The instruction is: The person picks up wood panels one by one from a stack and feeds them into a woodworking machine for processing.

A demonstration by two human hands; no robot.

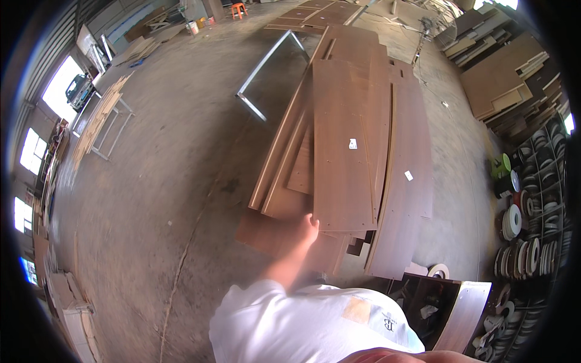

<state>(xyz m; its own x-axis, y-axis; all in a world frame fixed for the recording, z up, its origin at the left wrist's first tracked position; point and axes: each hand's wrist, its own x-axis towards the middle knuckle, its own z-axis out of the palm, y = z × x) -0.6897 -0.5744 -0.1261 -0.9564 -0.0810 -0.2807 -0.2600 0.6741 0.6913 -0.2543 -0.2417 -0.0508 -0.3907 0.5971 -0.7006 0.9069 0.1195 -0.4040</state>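
White shirt fabric fills the lower middle of the view, worn by the person standing over the work. One bare forearm reaches forward from it, and the hand rests at the near end of the top board, fingers touching its lower edge; whether this is the left or the right hand cannot be told, nor whether the fingers are curled around the edge or merely pressed against it. The top board is a long brown panel lying flat on a stack of similar panels on the concrete floor, running away from the person. Small white labels sit on two of the panels. A metal frame lies on the floor just beyond the stack to the left. Rolls of edge tape fill racks at the right. More boards are piled at the far right. A trestle with planks stands well apart to the left.
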